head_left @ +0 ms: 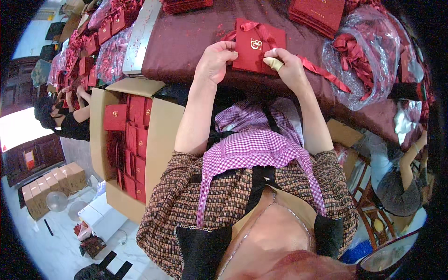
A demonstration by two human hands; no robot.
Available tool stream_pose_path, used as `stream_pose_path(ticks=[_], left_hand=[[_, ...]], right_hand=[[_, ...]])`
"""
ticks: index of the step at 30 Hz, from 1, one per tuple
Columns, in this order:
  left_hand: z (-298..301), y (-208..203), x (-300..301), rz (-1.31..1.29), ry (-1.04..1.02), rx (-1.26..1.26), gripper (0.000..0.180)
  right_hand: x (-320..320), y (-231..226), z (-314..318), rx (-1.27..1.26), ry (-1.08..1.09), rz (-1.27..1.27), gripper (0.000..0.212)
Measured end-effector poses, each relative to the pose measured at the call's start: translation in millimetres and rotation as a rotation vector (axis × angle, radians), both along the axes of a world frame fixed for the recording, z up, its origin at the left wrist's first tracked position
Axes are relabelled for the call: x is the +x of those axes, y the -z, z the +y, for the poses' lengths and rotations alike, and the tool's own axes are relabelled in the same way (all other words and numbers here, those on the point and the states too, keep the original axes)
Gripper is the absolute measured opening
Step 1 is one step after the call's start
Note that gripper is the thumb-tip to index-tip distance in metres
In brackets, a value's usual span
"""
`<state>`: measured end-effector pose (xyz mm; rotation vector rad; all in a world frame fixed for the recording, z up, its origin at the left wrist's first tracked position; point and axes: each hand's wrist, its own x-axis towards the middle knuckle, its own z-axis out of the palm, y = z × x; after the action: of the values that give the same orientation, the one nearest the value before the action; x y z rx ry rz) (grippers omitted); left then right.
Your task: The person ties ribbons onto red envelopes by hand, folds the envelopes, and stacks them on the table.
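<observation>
A flat red gift bag (251, 52) with a gold emblem lies at the near edge of the cloth-covered table, directly in front of me. My left hand (217, 60) pinches its left edge between thumb and fingers. At its right edge my right hand (287, 67) is closed, with a beige cover on one fingertip and a white band on another finger. A shiny red ribbon (261, 31) curves across the bag's upper part down to my right fingers. Another length of red ribbon (326, 74) trails rightward over the table from beside my right hand.
Stacked red pieces (319, 14) and a clear plastic bag of red ribbons (352, 60) are on the right. An open cardboard carton (165, 140) packed with red bags stands left. Co-workers sit at far left (74, 119) and right (401, 186).
</observation>
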<state>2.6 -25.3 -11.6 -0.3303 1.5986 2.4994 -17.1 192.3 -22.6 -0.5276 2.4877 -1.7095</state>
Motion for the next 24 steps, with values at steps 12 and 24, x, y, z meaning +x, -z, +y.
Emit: stream_pose_path(ticks=[12,24], left_hand=[[1,-1,1,-0.008,-0.008,-0.019,0.031],[5,-7,4,0.044,-0.030,-0.160,0.031]], right_hand=[[-3,-2,4,-0.045,-0.041,-0.123,0.023],[-2,-28,-12,0.138,-0.037,0.398,0.018]])
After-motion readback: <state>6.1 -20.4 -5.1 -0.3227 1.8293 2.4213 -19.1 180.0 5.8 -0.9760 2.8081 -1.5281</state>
